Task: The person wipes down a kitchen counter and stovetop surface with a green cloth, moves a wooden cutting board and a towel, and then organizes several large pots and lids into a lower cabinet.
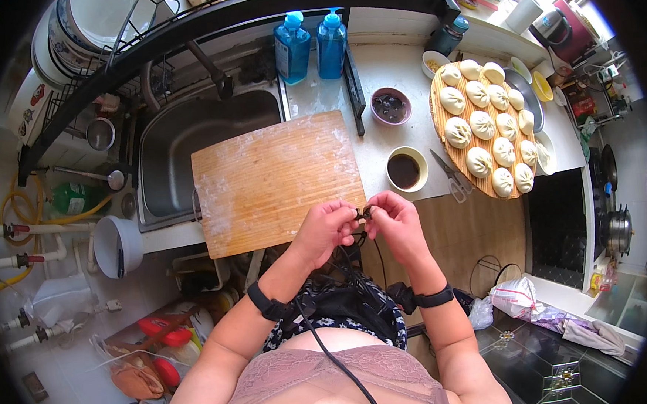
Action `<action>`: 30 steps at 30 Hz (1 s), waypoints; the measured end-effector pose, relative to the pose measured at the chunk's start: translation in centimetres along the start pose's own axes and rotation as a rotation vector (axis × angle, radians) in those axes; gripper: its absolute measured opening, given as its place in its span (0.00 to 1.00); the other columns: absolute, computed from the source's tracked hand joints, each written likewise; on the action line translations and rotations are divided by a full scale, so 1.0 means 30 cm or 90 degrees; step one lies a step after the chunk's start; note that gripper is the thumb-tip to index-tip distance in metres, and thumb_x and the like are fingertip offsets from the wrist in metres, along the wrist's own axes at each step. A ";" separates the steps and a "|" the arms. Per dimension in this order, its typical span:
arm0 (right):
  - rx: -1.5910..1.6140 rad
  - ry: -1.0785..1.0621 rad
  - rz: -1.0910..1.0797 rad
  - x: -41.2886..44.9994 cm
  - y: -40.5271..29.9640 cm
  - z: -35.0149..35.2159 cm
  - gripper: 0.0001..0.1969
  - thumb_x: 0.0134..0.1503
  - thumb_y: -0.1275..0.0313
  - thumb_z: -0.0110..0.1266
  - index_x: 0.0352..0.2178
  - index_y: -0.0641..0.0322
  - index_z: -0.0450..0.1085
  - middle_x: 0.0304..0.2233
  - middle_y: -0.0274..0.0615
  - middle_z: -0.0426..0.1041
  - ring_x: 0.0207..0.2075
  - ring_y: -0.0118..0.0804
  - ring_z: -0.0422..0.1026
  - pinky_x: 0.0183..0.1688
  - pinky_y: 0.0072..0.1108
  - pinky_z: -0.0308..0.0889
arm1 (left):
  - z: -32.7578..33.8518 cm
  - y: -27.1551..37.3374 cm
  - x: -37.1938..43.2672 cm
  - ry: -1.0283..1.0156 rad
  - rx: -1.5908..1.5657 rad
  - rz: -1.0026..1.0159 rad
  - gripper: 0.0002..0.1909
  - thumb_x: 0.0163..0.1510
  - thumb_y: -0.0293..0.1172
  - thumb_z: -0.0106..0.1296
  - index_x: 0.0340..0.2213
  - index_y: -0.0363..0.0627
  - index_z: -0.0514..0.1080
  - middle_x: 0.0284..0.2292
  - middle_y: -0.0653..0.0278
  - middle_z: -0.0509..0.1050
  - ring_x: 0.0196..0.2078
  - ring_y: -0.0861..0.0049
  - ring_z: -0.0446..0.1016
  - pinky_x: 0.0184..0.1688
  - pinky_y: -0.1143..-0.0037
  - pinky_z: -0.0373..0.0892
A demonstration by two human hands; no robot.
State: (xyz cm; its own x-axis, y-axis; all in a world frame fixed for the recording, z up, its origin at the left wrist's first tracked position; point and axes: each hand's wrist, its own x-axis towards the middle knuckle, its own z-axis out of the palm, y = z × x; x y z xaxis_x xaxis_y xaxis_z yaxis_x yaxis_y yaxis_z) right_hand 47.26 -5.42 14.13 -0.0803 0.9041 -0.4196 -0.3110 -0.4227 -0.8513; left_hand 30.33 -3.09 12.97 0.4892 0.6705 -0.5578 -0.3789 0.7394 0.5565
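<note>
My left hand [325,227] and my right hand [396,222] meet in front of me, just past the near right corner of a floured wooden board [278,182]. Pinched between the fingertips of both is a small dark piece of food [363,214], too small to name for sure. Beyond the right hand stands a pale cup [406,169] of dark brown liquid. Farther back, a pink bowl [391,106] holds dark pieces in liquid. Several pleated buns [481,125] lie in rows on a round slatted tray [440,118] at the right.
A steel sink [158,184] lies partly under the board, its faucet [218,78] above. Two blue pump bottles [292,51] stand behind. Scissors [456,187] lie between cup and tray, handles over the counter's front edge. A black rack bar [256,9] crosses overhead; a cable [338,359] hangs before my chest.
</note>
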 end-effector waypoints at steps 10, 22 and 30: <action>-0.422 0.042 -0.235 -0.012 -0.016 0.056 0.05 0.49 0.78 0.55 0.29 0.67 0.70 0.25 0.41 0.73 0.26 0.27 0.73 0.27 0.17 0.69 | -0.015 0.058 -0.015 -0.026 0.304 0.093 0.09 0.55 0.32 0.50 0.30 0.38 0.74 0.22 0.71 0.70 0.21 0.89 0.67 0.22 0.85 0.66; -0.377 0.037 -0.218 -0.011 0.014 0.141 0.06 0.50 0.79 0.54 0.31 0.70 0.70 0.21 0.40 0.74 0.23 0.24 0.73 0.25 0.16 0.69 | -0.063 0.078 -0.054 -0.016 0.299 0.114 0.09 0.57 0.31 0.48 0.28 0.38 0.72 0.22 0.70 0.71 0.20 0.88 0.67 0.21 0.85 0.66; -0.147 0.013 -0.053 0.000 0.001 0.194 0.05 0.53 0.78 0.50 0.31 0.71 0.70 0.21 0.38 0.72 0.22 0.23 0.71 0.24 0.14 0.68 | -0.111 0.101 -0.113 -0.055 0.090 0.053 0.08 0.58 0.31 0.46 0.30 0.39 0.69 0.23 0.70 0.69 0.19 0.89 0.63 0.20 0.86 0.61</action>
State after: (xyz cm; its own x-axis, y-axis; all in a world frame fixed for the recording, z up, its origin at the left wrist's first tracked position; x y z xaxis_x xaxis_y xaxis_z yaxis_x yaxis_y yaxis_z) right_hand 41.73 -5.07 15.94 -0.0433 0.9361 -0.3491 -0.0908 -0.3517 -0.9317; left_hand 24.92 -2.93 14.49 0.5289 0.7169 -0.4542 -0.3098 0.6614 0.6831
